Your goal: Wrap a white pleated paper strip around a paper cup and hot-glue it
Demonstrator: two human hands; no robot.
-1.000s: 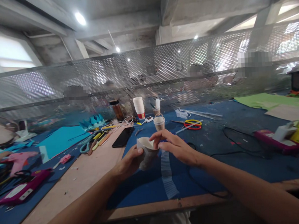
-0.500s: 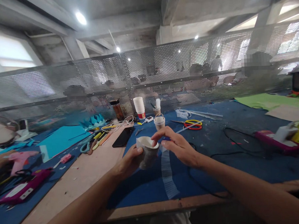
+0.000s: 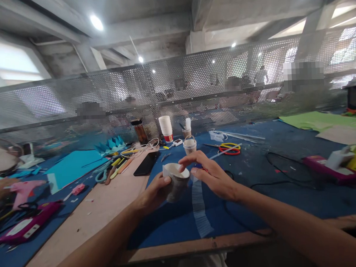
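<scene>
A paper cup [image 3: 176,188] with a greyish outside and white inside is tilted in my left hand [image 3: 155,191], its thumb on the near rim and the other fingers behind the wall. My right hand [image 3: 213,175] has its index finger stretched to the far-right rim, the tip at the inner wall; its thumb stands apart, and its other fingers are partly hidden. Beneath it lies a pale, finely ribbed strip [image 3: 201,211] on the blue mat [image 3: 167,228]. A small white cup with a handle [image 3: 190,144] stands behind my hands.
Left of centre lie a black phone [image 3: 146,163], blue-handled scissors [image 3: 101,175] and markers. Stacked paper cups [image 3: 166,128] stand behind. To the right are red-and-yellow scissors [image 3: 230,148] and a purple power strip [image 3: 329,168]. Another person's hand [image 3: 0,190] is beside a pink glue gun [image 3: 26,191].
The right index fingertip has shifted very slightly left along the cup's rim. The cup has turned slightly in my left hand. At far left, the other person's hand has moved a little.
</scene>
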